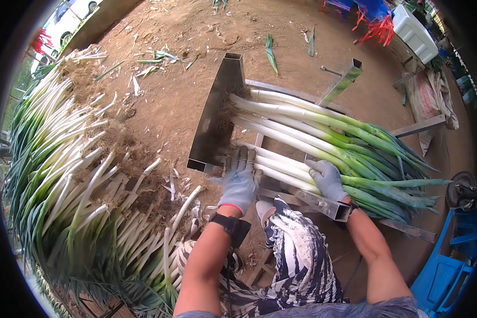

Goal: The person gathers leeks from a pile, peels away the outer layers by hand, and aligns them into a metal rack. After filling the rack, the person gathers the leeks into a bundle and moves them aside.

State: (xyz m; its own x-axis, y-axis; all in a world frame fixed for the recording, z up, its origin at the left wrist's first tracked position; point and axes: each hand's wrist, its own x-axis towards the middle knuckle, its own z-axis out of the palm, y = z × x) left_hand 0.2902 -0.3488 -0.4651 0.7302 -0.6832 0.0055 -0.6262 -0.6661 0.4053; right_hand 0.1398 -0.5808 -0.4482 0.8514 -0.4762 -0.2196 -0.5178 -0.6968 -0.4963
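Several leeks (294,132) lie side by side on a metal frame (323,204). Their white root ends point left towards an upright metal plate (217,114), and the green leaves (392,153) fan out to the right. My left hand (240,180), in a grey glove, rests at the root ends of the nearest leeks with its fingers stretched out. Over the stalks of those same leeks, my right hand (327,179), also gloved, has its fingers curled around them. The undersides of the leeks under both hands are hidden.
A large heap of leeks (53,175) fills the left side, roots facing the frame. A metal post (342,85) stands at the frame's far side. Blue plastic stool (445,265) is at right; a white box (416,34) and sacks (429,100) lie behind.
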